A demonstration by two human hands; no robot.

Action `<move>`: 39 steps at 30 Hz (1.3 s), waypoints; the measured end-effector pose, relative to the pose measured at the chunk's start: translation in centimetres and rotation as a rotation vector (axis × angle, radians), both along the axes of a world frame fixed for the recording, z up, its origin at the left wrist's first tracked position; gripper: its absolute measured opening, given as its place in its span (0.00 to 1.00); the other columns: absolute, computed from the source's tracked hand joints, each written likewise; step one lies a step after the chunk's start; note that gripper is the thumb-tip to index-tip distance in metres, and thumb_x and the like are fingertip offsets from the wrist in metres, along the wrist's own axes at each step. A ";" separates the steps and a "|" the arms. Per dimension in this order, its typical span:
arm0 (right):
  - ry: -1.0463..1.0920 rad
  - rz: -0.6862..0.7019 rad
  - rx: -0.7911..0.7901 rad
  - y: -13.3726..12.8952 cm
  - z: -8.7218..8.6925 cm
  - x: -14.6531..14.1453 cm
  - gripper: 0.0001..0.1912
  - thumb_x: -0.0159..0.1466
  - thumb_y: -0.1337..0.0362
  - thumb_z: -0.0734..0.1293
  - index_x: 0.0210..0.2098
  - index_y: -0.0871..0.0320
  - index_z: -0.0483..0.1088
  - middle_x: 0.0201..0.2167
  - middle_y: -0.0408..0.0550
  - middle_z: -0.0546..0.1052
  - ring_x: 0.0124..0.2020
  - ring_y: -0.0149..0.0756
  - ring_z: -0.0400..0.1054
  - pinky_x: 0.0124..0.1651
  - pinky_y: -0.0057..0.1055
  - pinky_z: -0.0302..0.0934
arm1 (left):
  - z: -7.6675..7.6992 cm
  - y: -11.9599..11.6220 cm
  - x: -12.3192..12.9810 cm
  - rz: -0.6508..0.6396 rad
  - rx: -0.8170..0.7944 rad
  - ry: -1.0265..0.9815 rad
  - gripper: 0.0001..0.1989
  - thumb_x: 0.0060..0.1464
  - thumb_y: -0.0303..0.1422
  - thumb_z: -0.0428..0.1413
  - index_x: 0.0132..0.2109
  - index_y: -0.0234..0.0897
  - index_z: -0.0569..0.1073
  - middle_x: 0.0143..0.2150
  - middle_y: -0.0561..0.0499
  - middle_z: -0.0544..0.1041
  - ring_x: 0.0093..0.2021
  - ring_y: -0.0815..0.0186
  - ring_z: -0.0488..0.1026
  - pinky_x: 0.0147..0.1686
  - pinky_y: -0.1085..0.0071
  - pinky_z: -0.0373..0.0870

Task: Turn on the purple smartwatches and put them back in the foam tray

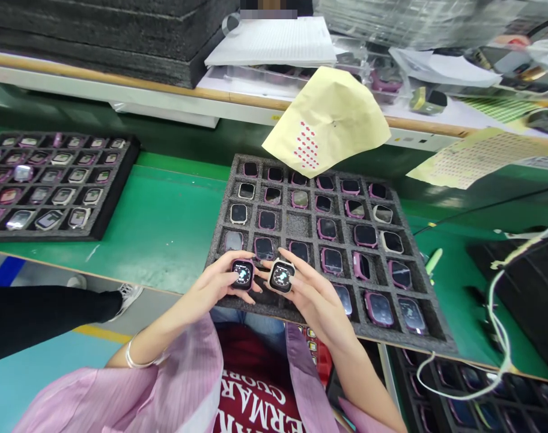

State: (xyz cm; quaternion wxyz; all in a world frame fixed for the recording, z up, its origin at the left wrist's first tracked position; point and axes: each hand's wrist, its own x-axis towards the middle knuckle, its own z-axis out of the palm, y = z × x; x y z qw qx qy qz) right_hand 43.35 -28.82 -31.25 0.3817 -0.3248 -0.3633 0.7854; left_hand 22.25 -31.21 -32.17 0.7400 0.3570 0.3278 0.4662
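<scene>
My left hand (220, 278) is closed around a smartwatch with a purple case (242, 275), gripped by its edges. In my right hand (310, 288) is a second smartwatch with a pale, silvery case (281, 276). Both screens are lit and face up, each with a dial and a bluish figure. The two watches are side by side, slightly apart, over the front edge of a grey foam tray (296, 224). Most of the tray's square compartments hold strapless watches, mainly purple with a few pale ones. One compartment in the third row shows bare foam. My hands hide part of the front row.
Another foam tray of watches (96, 222) lies on the green bench (166, 210) to the left. Yellow paper (332, 120) hangs from the shelf over the tray's back edge. A white cable (494, 313) loops at right, near a lower tray of watches (472, 415). A person's leg (53, 316) shows at left.
</scene>
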 end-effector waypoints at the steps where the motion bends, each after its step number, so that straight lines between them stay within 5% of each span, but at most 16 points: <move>1: -0.008 -0.002 0.009 -0.1 -0.1 0.0 0.24 0.65 0.66 0.66 0.60 0.51 0.63 0.57 0.53 0.71 0.56 0.48 0.66 0.61 0.51 0.55 | -0.1 -0.1 -0.2 -0.004 -0.015 -0.020 0.16 0.59 0.30 0.49 0.55 0.38 0.66 0.48 0.43 0.71 0.44 0.59 0.74 0.40 0.64 0.76; 10: -0.134 0.033 0.159 -0.3 -0.7 0.1 0.23 0.66 0.66 0.65 0.60 0.50 0.63 0.57 0.50 0.71 0.59 0.47 0.63 0.63 0.49 0.52 | -0.1 -0.7 -0.2 -0.014 0.014 0.054 0.20 0.57 0.25 0.50 0.57 0.41 0.67 0.49 0.45 0.71 0.47 0.59 0.73 0.41 0.64 0.77; 25: -0.226 -0.075 0.245 -1.0 -0.7 -0.6 0.19 0.66 0.65 0.67 0.55 0.51 0.67 0.50 0.49 0.76 0.47 0.41 0.74 0.54 0.41 0.66 | 0.0 -0.8 0.0 -0.049 0.076 0.120 0.17 0.59 0.27 0.51 0.55 0.41 0.65 0.45 0.46 0.70 0.45 0.61 0.72 0.39 0.67 0.76; 33: -0.201 0.081 0.147 -0.8 -0.5 0.2 0.29 0.68 0.60 0.63 0.66 0.47 0.51 0.60 0.52 0.67 0.60 0.46 0.62 0.63 0.50 0.52 | 0.1 -1.1 0.7 0.101 0.131 0.446 0.18 0.52 0.30 0.59 0.49 0.40 0.64 0.40 0.52 0.66 0.33 0.70 0.65 0.29 0.76 0.65; 39: -0.316 -0.033 0.067 -0.6 -0.2 0.3 0.26 0.60 0.57 0.71 0.56 0.53 0.69 0.52 0.57 0.75 0.54 0.53 0.68 0.57 0.46 0.63 | 0.6 -0.4 0.9 0.166 0.249 0.545 0.15 0.49 0.27 0.58 0.44 0.37 0.65 0.32 0.55 0.65 0.29 0.72 0.61 0.28 0.76 0.60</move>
